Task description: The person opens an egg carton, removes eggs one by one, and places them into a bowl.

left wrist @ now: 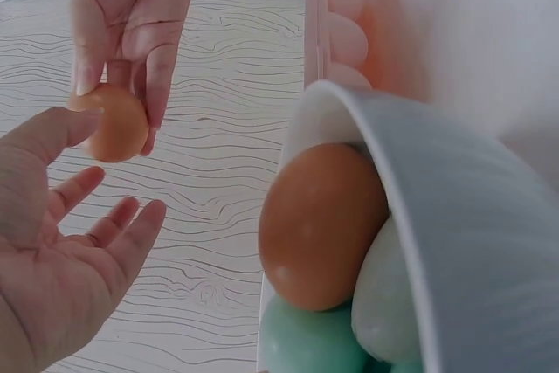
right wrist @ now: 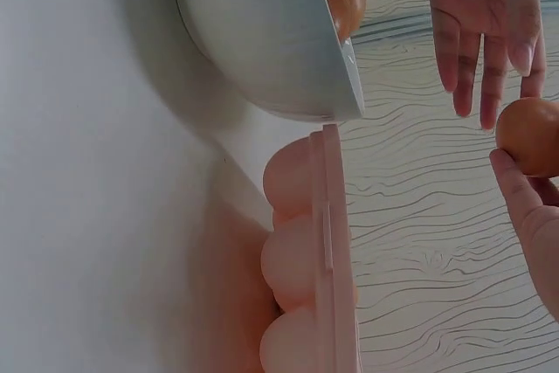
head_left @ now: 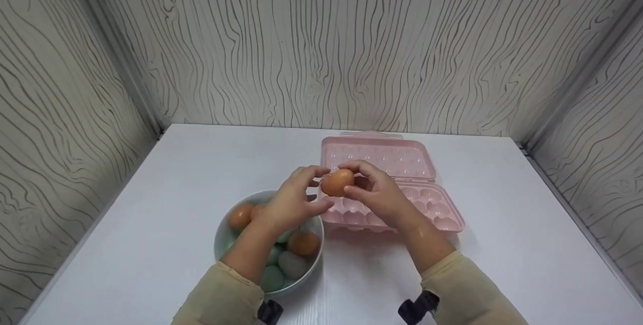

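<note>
A brown egg is held between the fingertips and thumb of my right hand, above the pink egg carton. My left hand is at the egg's left side, fingers spread and extended. In the left wrist view, the left thumb overlaps the egg; whether it touches is unclear. Below the left forearm stands a white bowl of brown, green and greyish eggs, partly hidden by that arm. The carton lies open, its lid folded back and its visible cups bare; the right hand hides some.
Both bowl and carton stand on a white table, the carton to the bowl's right. Wood-grain patterned panels enclose the table at the back and both sides. A brown egg sits near the bowl's rim.
</note>
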Demonstrator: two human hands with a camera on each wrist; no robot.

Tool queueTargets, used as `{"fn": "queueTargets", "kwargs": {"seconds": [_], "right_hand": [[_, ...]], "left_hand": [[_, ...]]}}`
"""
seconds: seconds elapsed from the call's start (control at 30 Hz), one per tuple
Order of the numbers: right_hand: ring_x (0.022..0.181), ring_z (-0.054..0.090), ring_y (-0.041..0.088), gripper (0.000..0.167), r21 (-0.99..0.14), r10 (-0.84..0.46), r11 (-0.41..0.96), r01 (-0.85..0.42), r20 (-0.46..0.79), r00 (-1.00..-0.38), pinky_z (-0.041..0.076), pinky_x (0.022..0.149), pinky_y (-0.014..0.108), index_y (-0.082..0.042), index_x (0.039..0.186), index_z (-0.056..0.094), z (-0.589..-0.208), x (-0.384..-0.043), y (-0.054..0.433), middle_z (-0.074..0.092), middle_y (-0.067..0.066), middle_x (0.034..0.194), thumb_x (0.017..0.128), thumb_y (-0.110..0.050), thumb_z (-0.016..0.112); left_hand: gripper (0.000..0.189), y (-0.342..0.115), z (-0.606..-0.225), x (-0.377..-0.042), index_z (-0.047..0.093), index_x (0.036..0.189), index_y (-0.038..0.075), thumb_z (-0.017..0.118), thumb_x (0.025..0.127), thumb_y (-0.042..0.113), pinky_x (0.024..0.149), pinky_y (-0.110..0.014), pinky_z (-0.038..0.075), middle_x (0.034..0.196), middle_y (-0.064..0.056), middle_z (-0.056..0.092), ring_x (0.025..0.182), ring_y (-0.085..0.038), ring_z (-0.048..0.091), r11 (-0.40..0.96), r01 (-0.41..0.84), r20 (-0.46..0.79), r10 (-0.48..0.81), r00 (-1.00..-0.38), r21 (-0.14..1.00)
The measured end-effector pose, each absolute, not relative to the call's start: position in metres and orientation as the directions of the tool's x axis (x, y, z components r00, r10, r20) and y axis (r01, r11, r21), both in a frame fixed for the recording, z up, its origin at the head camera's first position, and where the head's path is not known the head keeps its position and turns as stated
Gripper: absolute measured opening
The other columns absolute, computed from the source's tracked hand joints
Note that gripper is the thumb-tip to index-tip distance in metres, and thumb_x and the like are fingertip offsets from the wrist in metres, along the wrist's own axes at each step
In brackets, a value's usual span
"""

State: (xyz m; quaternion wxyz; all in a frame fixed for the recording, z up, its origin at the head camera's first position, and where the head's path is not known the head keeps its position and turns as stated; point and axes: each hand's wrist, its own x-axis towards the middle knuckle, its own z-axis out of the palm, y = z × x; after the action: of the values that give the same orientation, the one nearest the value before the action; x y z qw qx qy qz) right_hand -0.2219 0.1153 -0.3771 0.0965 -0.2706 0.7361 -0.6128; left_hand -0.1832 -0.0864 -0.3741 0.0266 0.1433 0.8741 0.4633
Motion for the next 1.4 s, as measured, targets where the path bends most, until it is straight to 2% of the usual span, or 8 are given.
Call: {"fn": "queueTargets", "kwargs": {"seconds": [0.23,0.43,0.6,0.77,0.93,1.2,1.4], "right_hand": [[0.104,0.056,0.028,0.040,-0.949,-0.540,0.103,-0.299,0.199,-0.818,0.049,0.085,0.033,0.000,0.121,0.048,-0.358,-0.202,0.102,0.050,0.014,0.116,0.085,-0.007,0.062],[0.107,0.056,0.026,0.043,-0.971,-0.514,0.037,-0.235,0.184,-0.838,0.049,0.085,0.035,-0.005,0.118,0.046,-0.374,-0.210,0.092,0.048,0.015,0.116,0.082,-0.013,0.068],[0.108,0.056,0.027,0.044,-0.972,-0.501,0.058,-0.227,0.169,-0.849,0.049,0.086,0.034,-0.005,0.116,0.047,-0.377,-0.212,0.089,0.049,0.015,0.116,0.080,-0.015,0.070],[0.109,0.056,0.027,0.043,-0.973,-0.480,0.096,-0.209,0.138,-0.866,0.049,0.085,0.033,-0.004,0.115,0.049,-0.376,-0.211,0.087,0.050,0.013,0.116,0.080,-0.014,0.070],[0.105,0.058,0.028,0.037,-0.975,-0.492,0.092,-0.201,0.131,-0.861,0.050,0.083,0.034,0.001,0.114,0.050,-0.379,-0.212,0.088,0.052,0.015,0.112,0.083,-0.011,0.066],[0.099,0.059,0.029,0.037,-0.983,-0.452,0.077,-0.165,0.113,-0.885,0.050,0.083,0.039,-0.001,0.113,0.052,-0.384,-0.219,0.104,0.053,0.019,0.109,0.086,-0.023,0.063],[0.091,0.061,0.025,0.034,-0.984,-0.428,0.081,-0.159,0.110,-0.897,0.051,0.082,0.038,0.002,0.109,0.052,-0.392,-0.228,0.117,0.056,0.013,0.099,0.087,-0.021,0.062]], "left_hand": [[0.056,-0.085,-0.372,-0.183,0.044,0.129,0.023,0.071,0.080,0.024,0.087,-0.029,0.048,0.122,0.003,0.044,0.112,-0.014,0.048,0.509,0.279,0.147,0.283,-0.948,0.814],[0.050,-0.087,-0.372,-0.183,0.049,0.124,0.019,0.071,0.080,0.021,0.085,-0.025,0.048,0.119,0.003,0.049,0.107,-0.012,0.051,0.518,0.336,0.226,0.265,-0.937,0.787],[0.045,-0.090,-0.369,-0.182,0.052,0.120,0.016,0.071,0.079,0.017,0.083,-0.024,0.049,0.115,0.002,0.052,0.106,-0.013,0.052,0.524,0.358,0.254,0.261,-0.931,0.773],[0.044,-0.092,-0.364,-0.180,0.052,0.118,0.016,0.072,0.078,0.017,0.081,-0.025,0.050,0.113,0.002,0.054,0.104,-0.016,0.054,0.538,0.342,0.225,0.273,-0.935,0.770],[0.042,-0.098,-0.360,-0.179,0.053,0.116,0.017,0.072,0.078,0.019,0.079,-0.024,0.050,0.110,0.003,0.055,0.098,-0.014,0.054,0.598,0.355,0.182,0.331,-0.926,0.718],[0.033,-0.115,-0.359,-0.175,0.056,0.106,0.021,0.071,0.076,0.018,0.075,-0.027,0.049,0.095,0.006,0.055,0.087,-0.015,0.052,0.740,0.310,-0.068,0.431,-0.900,0.597],[0.029,-0.130,-0.360,-0.172,0.057,0.096,0.020,0.071,0.072,0.014,0.071,-0.029,0.045,0.086,0.006,0.054,0.081,-0.014,0.050,0.800,0.329,-0.139,0.450,-0.882,0.501]]}}
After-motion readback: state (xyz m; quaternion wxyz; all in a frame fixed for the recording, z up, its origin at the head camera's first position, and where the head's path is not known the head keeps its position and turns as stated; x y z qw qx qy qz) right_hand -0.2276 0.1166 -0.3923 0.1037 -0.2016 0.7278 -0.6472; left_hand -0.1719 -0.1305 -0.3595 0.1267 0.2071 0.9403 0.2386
